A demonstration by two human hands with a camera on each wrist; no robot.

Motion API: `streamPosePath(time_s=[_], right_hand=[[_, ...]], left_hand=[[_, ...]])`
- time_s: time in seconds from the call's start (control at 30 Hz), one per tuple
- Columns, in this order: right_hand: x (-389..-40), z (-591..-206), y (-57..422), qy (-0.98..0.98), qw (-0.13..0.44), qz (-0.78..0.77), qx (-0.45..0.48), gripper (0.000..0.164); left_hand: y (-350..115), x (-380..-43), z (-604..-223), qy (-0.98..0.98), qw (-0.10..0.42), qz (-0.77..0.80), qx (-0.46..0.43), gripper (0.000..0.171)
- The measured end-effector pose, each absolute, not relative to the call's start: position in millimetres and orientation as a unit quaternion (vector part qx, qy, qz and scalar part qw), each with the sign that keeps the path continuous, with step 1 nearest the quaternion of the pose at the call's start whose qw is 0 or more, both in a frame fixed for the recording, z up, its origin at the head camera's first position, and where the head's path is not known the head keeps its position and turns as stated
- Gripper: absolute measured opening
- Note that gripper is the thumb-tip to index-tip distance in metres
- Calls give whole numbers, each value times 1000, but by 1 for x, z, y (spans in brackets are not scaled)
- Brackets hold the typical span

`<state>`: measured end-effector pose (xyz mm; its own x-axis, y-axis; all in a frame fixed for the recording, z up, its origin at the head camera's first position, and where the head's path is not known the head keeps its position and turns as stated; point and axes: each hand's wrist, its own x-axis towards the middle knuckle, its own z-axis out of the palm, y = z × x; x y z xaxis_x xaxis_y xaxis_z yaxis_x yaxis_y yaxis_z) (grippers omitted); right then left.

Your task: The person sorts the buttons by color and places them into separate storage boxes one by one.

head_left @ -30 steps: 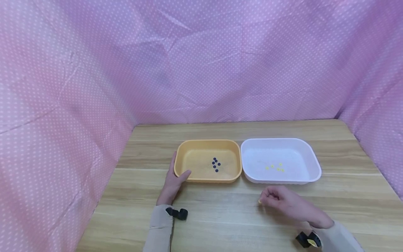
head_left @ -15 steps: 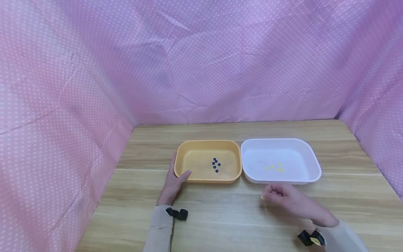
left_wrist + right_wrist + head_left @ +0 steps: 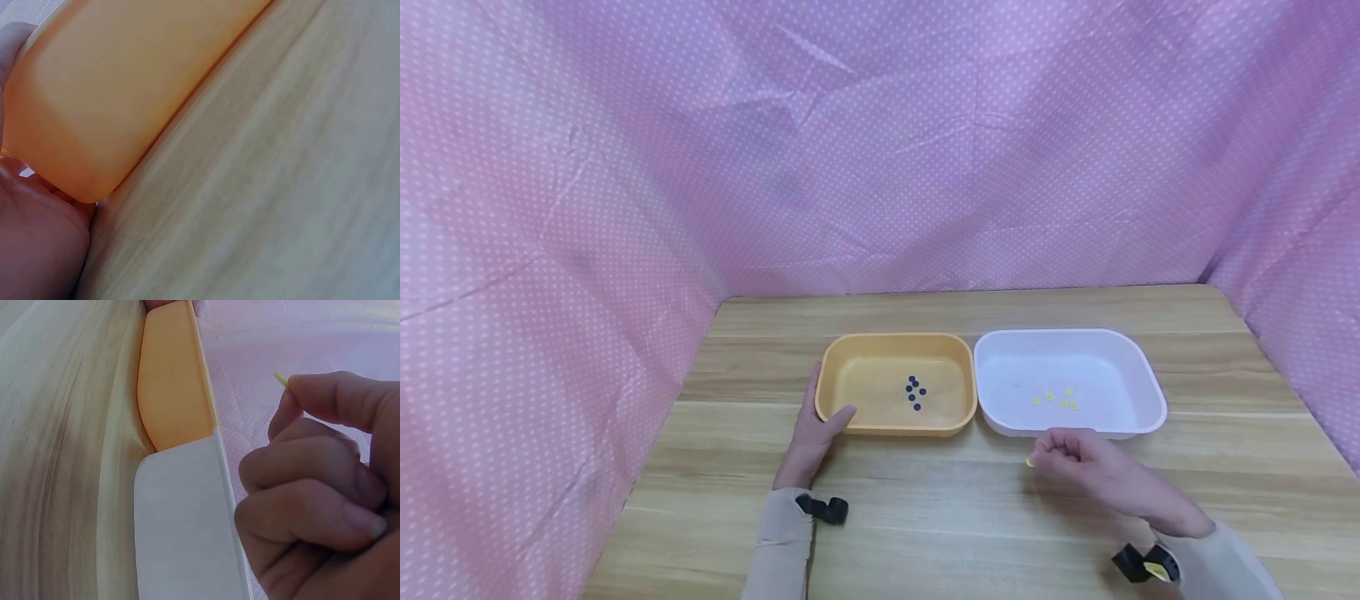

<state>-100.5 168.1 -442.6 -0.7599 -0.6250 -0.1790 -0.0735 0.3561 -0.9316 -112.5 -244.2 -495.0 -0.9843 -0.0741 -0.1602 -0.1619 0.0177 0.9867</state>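
My left hand point(image 3: 809, 435) grips the near left corner of a yellow-orange plastic tub point(image 3: 865, 379), thumb over the rim and fingers along the outer side. Several small dark blue pieces point(image 3: 912, 397) lie loose inside it. To its right, rims touching, stands a white tub point(image 3: 1097, 367) with several small yellow rings point(image 3: 1069, 392) on its floor. My right hand point(image 3: 1093, 473) hovers just in front of the white tub. Thumb and index finger pinch a thin yellow ring point(image 3: 281, 380), seen edge-on in the right wrist view; the other fingers are curled.
Both tubs rest on a wood-grain table point(image 3: 925, 517). Pink dotted cloth point(image 3: 880, 167) hangs behind and along the sides. A black wrist camera point(image 3: 823, 508) sits on the left sleeve, another camera point(image 3: 1138, 565) on the right.
The right hand has moved a little away from me and to the right, closer to the white tub's near rim, still pinching the yellow ring. The left hand and tubs stay put.
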Motion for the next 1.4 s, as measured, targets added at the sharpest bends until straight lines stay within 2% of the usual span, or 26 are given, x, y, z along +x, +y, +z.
streamPosePath(time_s=[0.4,0.63,1.4], right_hand=[[-105,-437,172,790,240,-527,-200,23],[-109,-435,176,796,214,-531,-196,17],[-118,-425,190,797,248,-543,-94,34]], left_hand=[[-244,-113,-496,713,30,696,-80,95],[-244,-113,-494,714,30,695,-82,95],[-243,-113,-494,708,35,700,-90,95]])
